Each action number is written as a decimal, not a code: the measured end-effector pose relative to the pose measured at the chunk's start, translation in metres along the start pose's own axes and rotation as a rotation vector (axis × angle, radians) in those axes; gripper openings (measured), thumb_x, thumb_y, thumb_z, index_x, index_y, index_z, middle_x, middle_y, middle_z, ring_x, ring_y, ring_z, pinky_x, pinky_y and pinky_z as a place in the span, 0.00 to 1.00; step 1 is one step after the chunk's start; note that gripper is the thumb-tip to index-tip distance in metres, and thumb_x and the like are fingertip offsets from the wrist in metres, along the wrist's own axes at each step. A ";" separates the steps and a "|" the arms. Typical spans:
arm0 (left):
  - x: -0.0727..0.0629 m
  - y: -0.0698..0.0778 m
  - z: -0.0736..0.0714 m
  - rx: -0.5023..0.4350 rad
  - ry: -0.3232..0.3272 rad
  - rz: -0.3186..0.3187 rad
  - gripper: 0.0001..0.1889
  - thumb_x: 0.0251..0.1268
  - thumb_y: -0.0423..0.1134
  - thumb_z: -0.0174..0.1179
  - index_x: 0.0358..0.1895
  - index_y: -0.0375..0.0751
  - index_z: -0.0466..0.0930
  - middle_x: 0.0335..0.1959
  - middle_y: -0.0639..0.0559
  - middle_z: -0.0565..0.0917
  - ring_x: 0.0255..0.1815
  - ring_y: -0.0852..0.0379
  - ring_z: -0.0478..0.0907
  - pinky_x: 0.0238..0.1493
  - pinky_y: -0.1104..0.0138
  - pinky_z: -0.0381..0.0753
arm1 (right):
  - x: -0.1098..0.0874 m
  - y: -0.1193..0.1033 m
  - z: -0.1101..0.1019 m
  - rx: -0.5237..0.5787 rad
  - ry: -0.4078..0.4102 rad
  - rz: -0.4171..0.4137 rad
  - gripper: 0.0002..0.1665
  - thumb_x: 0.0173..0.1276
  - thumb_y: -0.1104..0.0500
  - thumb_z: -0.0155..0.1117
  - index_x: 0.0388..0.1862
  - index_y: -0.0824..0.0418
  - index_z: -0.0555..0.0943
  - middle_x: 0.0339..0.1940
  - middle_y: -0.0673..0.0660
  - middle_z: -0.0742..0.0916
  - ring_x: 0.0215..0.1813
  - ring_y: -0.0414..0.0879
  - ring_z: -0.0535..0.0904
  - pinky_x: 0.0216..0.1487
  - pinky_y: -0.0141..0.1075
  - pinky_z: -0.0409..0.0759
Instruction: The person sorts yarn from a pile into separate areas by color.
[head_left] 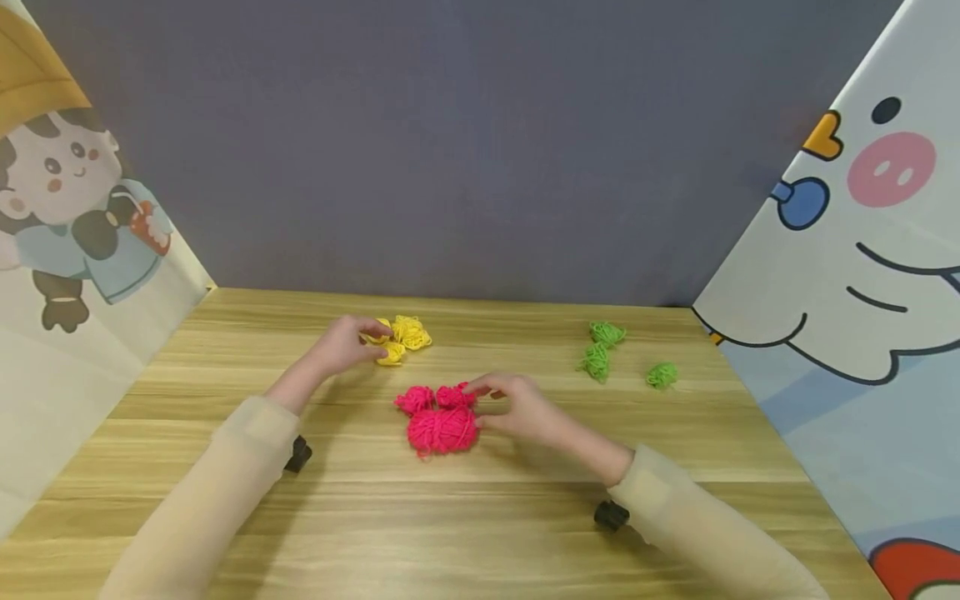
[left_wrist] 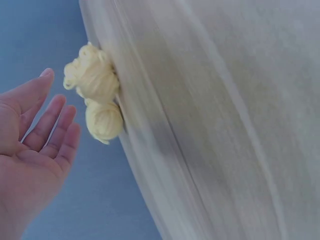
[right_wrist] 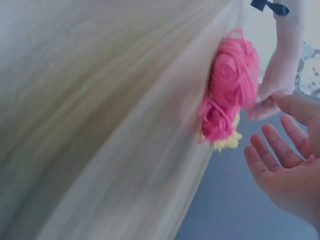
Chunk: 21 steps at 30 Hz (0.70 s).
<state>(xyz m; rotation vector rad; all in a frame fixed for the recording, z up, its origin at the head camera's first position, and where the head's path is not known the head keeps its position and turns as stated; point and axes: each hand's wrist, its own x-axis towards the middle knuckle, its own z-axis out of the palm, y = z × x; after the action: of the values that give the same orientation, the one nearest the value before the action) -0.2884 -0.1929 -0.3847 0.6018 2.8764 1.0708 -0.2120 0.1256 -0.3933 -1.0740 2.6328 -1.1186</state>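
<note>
At the back left of the table, my left hand (head_left: 348,343) reaches over small yellow yarn balls (head_left: 412,332), its fingers partly covering them. In the left wrist view, that hand (left_wrist: 37,140) is loosely spread beside two yellow balls (left_wrist: 102,120), holding nothing. My right hand (head_left: 521,408) is at the right side of the pink yarn, a large ball (head_left: 441,431) with two smaller ones (head_left: 415,400) behind it. The right wrist view shows this hand (right_wrist: 290,160) with relaxed, spread fingers and a gap to the pink yarn (right_wrist: 235,75). Whether fingertips touch any yarn is unclear.
Two green yarn balls (head_left: 607,334) lie together at the back right, with a third green ball (head_left: 662,375) apart to their right. A grey panel (head_left: 465,167) rises behind the wooden table (head_left: 465,525). Cartoon-printed panels (head_left: 810,275) flank both sides.
</note>
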 end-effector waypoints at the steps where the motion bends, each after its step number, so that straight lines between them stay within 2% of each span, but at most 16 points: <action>1: -0.001 0.002 0.000 0.007 0.001 0.006 0.18 0.57 0.33 0.66 0.52 0.34 0.80 0.51 0.39 0.82 0.53 0.41 0.76 0.52 0.50 0.78 | -0.002 0.000 -0.004 0.004 0.009 0.012 0.25 0.55 0.64 0.71 0.53 0.61 0.79 0.53 0.55 0.84 0.55 0.52 0.79 0.56 0.45 0.78; 5: -0.008 0.011 0.002 0.031 0.015 0.035 0.18 0.57 0.35 0.66 0.51 0.36 0.81 0.49 0.42 0.83 0.51 0.43 0.77 0.50 0.52 0.79 | -0.010 0.004 -0.019 -0.008 0.054 0.032 0.24 0.57 0.64 0.70 0.54 0.61 0.79 0.53 0.56 0.84 0.54 0.55 0.79 0.56 0.45 0.78; 12: -0.020 0.025 0.009 0.036 0.050 0.080 0.20 0.56 0.37 0.67 0.53 0.36 0.80 0.50 0.41 0.83 0.50 0.44 0.78 0.48 0.52 0.79 | -0.025 0.015 -0.047 -0.052 0.177 0.013 0.22 0.57 0.64 0.70 0.52 0.60 0.80 0.49 0.55 0.85 0.52 0.49 0.80 0.55 0.42 0.79; 21: -0.035 0.042 0.019 0.039 0.083 0.148 0.22 0.53 0.39 0.70 0.52 0.40 0.80 0.47 0.42 0.84 0.49 0.44 0.79 0.48 0.52 0.79 | -0.047 0.029 -0.080 -0.052 0.303 0.041 0.21 0.58 0.66 0.69 0.52 0.63 0.79 0.48 0.58 0.84 0.50 0.53 0.79 0.52 0.48 0.79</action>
<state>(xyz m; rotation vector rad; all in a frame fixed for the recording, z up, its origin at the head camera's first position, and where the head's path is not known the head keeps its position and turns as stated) -0.2382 -0.1648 -0.3766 0.8021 2.9698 1.0841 -0.2201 0.2181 -0.3628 -0.9172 2.9119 -1.3037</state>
